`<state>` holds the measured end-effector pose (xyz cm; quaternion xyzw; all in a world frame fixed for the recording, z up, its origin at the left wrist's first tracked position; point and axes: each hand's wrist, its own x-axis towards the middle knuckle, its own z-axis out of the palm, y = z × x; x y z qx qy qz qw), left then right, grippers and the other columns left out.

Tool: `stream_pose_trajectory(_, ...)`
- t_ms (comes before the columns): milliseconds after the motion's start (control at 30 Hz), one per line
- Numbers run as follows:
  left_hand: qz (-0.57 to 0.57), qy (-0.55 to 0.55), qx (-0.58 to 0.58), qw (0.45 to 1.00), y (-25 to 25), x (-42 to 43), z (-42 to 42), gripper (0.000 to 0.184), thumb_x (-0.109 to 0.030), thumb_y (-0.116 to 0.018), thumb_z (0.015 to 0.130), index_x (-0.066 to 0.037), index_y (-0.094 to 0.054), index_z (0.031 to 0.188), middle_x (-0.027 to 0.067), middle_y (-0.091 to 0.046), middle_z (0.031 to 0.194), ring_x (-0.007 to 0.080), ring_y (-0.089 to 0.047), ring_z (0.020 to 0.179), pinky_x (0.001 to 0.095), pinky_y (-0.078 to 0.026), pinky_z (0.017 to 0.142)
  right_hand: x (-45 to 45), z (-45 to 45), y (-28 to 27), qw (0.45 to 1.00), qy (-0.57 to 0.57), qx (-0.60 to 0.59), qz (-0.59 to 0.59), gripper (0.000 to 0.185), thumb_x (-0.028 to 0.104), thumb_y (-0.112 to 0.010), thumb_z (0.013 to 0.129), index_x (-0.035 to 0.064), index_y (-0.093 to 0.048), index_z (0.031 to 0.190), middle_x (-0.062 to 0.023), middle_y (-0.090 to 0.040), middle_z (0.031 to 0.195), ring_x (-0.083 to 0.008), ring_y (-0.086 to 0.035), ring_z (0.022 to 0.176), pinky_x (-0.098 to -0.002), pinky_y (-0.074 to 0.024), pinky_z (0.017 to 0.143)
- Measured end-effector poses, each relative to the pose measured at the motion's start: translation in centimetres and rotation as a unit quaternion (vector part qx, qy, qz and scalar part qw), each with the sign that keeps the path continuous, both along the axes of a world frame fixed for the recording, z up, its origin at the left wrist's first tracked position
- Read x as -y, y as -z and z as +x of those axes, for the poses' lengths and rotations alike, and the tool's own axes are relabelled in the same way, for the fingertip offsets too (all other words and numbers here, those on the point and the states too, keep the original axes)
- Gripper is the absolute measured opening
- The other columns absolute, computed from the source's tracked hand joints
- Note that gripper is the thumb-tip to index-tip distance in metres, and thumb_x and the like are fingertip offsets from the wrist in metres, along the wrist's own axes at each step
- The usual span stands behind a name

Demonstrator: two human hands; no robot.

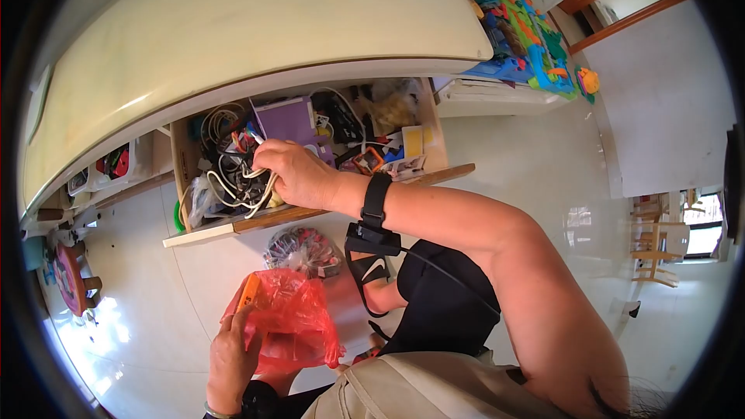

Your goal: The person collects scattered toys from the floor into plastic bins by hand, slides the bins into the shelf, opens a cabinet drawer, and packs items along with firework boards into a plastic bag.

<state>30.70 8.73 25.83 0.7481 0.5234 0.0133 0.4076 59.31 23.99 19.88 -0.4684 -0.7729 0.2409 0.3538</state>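
My right hand (296, 174) reaches over the pulled-out drawer (203, 234), its fingers closed on a white cable (260, 200). Part of the cable hangs below the fingers over other tangled cords (221, 126). Lower down, my left hand (234, 353) grips the edge of a red plastic bag (291, 318). A flat orange item (248, 292) shows at the bag's edge, just above the left fingertips; its kind is unclear. Behind the red bag, a clear plastic bag (303, 251) full of small mixed items sits on the floor.
The drawer also holds a purple box (285, 126) and other clutter. Above it runs a cream tabletop (272, 15). Colourful toys (528, 39) lie at the upper right. A small round stool (71, 279) stands at left, wooden chairs (658, 252) at far right.
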Motion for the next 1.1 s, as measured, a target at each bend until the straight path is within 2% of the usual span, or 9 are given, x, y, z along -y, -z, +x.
stream_pose_trajectory(100, 0.008, 0.016, 0.002, 1.0, 0.3, -0.1, 0.2, 0.051, -0.009, -0.067, 0.08, -0.006, -0.05, 0.128, 0.021, -0.061, 0.106, 0.0397, -0.062, 0.087, 0.0438, -0.052, 0.074, -0.2, 0.8, 0.2, 0.995, -0.055, -0.029, -0.076, 0.033, -0.007, -0.056, 0.07, -0.0002, -0.061, 0.102, -0.0181, -0.055, 0.118, -0.037, -0.056, 0.107, -0.0391, -0.0485, 0.089)
stream_pose_trajectory(200, 0.008, 0.027, -0.007, 1.0, 0.8, 0.0, 0.0, 0.055, -0.009, -0.067, 0.08, -0.007, -0.047, 0.131, 0.0211, -0.06, 0.108, 0.0398, -0.062, 0.09, 0.0441, -0.052, 0.075, 0.1, 2.5, -0.3, 0.966, -0.174, -0.028, -0.188, 0.079, 0.018, -0.075, 0.071, 0.0088, -0.04, 0.141, -0.0201, -0.013, 0.154, -0.033, -0.037, 0.134, -0.0395, -0.0412, 0.101)
stream_pose_trajectory(300, 0.01, 0.047, -0.015, 0.999, 1.0, 0.0, -0.3, 0.057, -0.009, -0.067, 0.08, -0.008, -0.045, 0.133, 0.0213, -0.06, 0.109, 0.04, -0.061, 0.093, 0.0446, -0.052, 0.078, -2.2, 7.2, -2.3, 0.815, -0.075, -0.299, -0.491, 0.06, 0.024, -0.069, 0.081, 0.0098, -0.05, 0.136, -0.0146, -0.059, 0.123, -0.0197, -0.061, 0.106, -0.034, -0.0489, 0.088)
stream_pose_trajectory(367, 0.004, 0.05, -0.022, 0.999, 0.9, 0.0, -0.3, 0.057, -0.01, -0.067, 0.08, -0.007, -0.045, 0.132, 0.0214, -0.06, 0.109, 0.04, -0.061, 0.094, 0.0448, -0.051, 0.079, -3.0, 11.4, -3.6, 0.821, 0.062, -0.305, -0.477, 0.036, 0.021, -0.062, 0.087, 0.0087, -0.063, 0.121, -0.0082, -0.069, 0.098, -0.0142, -0.064, 0.086, -0.0304, -0.05, 0.079)
stream_pose_trajectory(467, -0.016, 0.05, -0.039, 0.998, 0.8, 0.2, -0.6, 0.057, -0.01, -0.068, 0.08, -0.007, -0.045, 0.132, 0.0215, -0.06, 0.109, 0.0398, -0.06, 0.095, 0.045, -0.051, 0.08, -3.7, 19.9, 1.5, 0.919, 0.242, -0.057, -0.307, 0.037, 0.021, -0.067, 0.079, 0.0055, -0.065, 0.113, -0.0082, -0.07, 0.093, -0.0244, -0.067, 0.086, -0.0361, -0.0527, 0.077)
stream_pose_trajectory(600, -0.022, 0.059, -0.06, 0.996, 1.3, 0.5, -1.1, 0.056, -0.012, -0.068, 0.08, -0.007, -0.046, 0.131, 0.0214, -0.06, 0.109, 0.0391, -0.061, 0.095, 0.0447, -0.051, 0.079, -2.5, 22.3, 5.1, 0.856, 0.46, 0.059, -0.229, 0.046, 0.01, -0.062, 0.08, 0.0118, -0.057, 0.126, -0.0154, -0.065, 0.106, -0.0331, -0.061, 0.106, -0.0412, -0.0509, 0.087)
stream_pose_trajectory(733, -0.018, 0.059, -0.067, 0.996, 0.8, 0.5, -0.8, 0.055, -0.012, -0.068, 0.08, -0.006, -0.047, 0.13, 0.0212, -0.06, 0.107, 0.0389, -0.061, 0.093, 0.0442, -0.051, 0.078, -1.9, 17.8, 2.7, 0.784, 0.383, 0.31, -0.377, 0.065, 0.01, -0.057, 0.083, 0.0282, -0.036, 0.141, -0.0162, -0.017, 0.15, -0.0438, -0.018, 0.139, -0.0558, -0.0379, 0.102)
stream_pose_trajectory(833, -0.019, 0.06, -0.067, 0.996, 0.4, 0.3, -0.6, 0.054, -0.012, -0.068, 0.08, -0.005, -0.047, 0.129, 0.0211, -0.061, 0.104, 0.0393, -0.061, 0.092, 0.0439, -0.052, 0.078, -2.3, 17.9, 4.7, 0.767, 0.37, 0.347, -0.393, 0.062, 0.01, -0.056, 0.083, 0.0259, -0.038, 0.14, -0.0192, -0.017, 0.148, -0.0455, -0.023, 0.137, -0.0564, -0.0393, 0.101)
stream_pose_trajectory(1100, -0.045, 0.066, -0.128, 0.989, 1.2, 0.7, -1.6, 0.057, -0.015, -0.071, 0.079, -0.006, -0.046, 0.129, 0.0232, -0.059, 0.112, 0.0401, -0.059, 0.099, 0.045, -0.051, 0.083, -0.5, 24.4, 3.9, 0.878, 0.384, 0.128, -0.256, 0.033, 0.004, -0.065, 0.07, 0.0012, -0.065, 0.103, -0.021, -0.067, 0.096, -0.0359, -0.064, 0.095, -0.0362, -0.0504, 0.086)
